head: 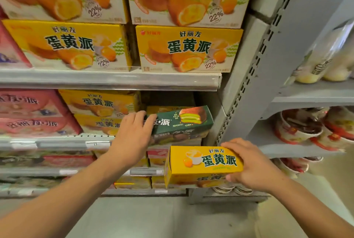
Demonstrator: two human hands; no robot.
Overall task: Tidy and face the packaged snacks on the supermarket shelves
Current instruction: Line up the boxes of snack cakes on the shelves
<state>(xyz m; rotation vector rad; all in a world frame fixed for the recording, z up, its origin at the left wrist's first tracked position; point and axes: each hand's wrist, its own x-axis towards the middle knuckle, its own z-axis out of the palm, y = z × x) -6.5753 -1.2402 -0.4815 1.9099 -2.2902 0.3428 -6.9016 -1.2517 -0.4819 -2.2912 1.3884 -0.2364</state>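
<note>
Shelves (115, 80); left hand (134, 132) grips green box (182, 120); right hand (252, 166) yellow box (203, 165).

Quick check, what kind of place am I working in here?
Most likely a supermarket snack aisle: grey metal shelving with price-tag rails, stacked yellow pie boxes facing out, and cup snacks on the neighbouring bay.

We see grey metal shelving (115, 78) from 9 to 12 o'clock, a slotted upright (254, 76) at 1, a second shelf unit (314, 101) at 3. Pale grey floor (172, 218) at 6. Lighting flat, even.
</note>
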